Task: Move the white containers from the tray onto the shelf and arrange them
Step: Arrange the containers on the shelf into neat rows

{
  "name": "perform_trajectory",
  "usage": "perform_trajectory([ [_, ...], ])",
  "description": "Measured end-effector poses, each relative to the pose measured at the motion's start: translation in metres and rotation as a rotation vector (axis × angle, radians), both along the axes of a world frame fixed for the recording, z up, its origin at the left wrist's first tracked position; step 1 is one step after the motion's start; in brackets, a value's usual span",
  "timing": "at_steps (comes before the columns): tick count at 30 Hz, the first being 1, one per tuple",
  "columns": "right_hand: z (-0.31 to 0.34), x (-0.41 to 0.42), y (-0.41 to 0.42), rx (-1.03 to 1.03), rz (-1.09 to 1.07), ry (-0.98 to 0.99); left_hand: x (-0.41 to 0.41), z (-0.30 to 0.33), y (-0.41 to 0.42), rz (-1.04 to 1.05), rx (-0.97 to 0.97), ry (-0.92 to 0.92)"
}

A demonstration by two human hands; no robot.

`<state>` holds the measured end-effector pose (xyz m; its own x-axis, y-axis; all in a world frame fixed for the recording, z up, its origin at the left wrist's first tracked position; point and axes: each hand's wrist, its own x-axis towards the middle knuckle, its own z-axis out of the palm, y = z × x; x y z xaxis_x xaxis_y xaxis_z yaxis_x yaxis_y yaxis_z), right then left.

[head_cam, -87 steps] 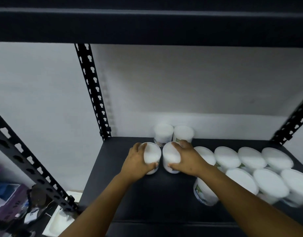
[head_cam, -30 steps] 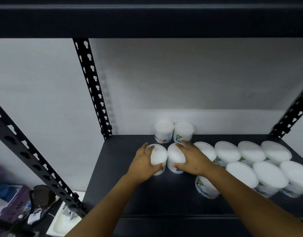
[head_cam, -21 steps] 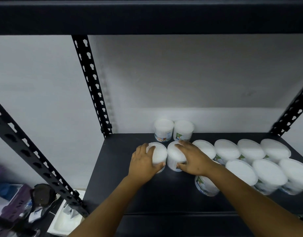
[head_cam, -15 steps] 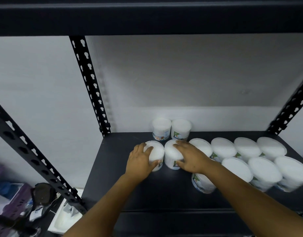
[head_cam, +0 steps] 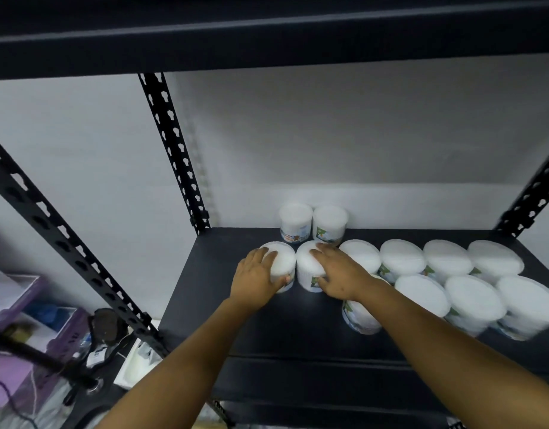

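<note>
Both hands are on the black shelf [head_cam: 223, 308], each wrapped over a white lidded tub. The left hand [head_cam: 254, 275] grips the left tub [head_cam: 282, 258], fingers curled over the lid's near-left edge and thumb against the labelled side. The right hand [head_cam: 338, 274] grips the right tub [head_cam: 307, 264], fingers spread across its lid and thumb down at the front of the wall. These two tubs stand upright, touching side by side, near the middle of the shelf.

Just behind them, against the white wall, two more upright tubs stand as a pair: one with a blue label [head_cam: 294, 221] and one with a green label [head_cam: 328, 222]. To the right runs a back row of four tubs [head_cam: 421, 260] set close together (lids blown out by the light), and in front of it a front row of tubs [head_cam: 471, 300]; the leftmost of that front row [head_cam: 358, 320] is partly hidden under the right forearm.

Perforated black uprights [head_cam: 174, 150] frame the shelf, with an upper shelf [head_cam: 267, 29] overhead. Below left, a white tray [head_cam: 133, 366] shows past the shelf edge, beside purple boxes [head_cam: 28, 308] and cluttered items too blurred to name
</note>
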<state>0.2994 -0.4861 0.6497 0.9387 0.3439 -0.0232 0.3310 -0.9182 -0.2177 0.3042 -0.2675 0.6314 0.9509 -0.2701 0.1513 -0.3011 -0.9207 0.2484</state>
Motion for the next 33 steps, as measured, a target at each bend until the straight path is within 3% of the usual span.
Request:
perform_trajectory([
  [8,0.003,0.006,0.002,-0.079,-0.027,-0.024,-0.002,-0.001,-0.002,0.002,0.000,0.061],
  [14,-0.004,0.004,0.002,-0.101,-0.008,-0.056,-0.003,-0.002,-0.009,0.072,0.086,-0.013],
  [33,-0.005,0.002,-0.002,-0.101,-0.065,-0.096,0.001,-0.009,0.002,0.025,0.055,-0.067],
])
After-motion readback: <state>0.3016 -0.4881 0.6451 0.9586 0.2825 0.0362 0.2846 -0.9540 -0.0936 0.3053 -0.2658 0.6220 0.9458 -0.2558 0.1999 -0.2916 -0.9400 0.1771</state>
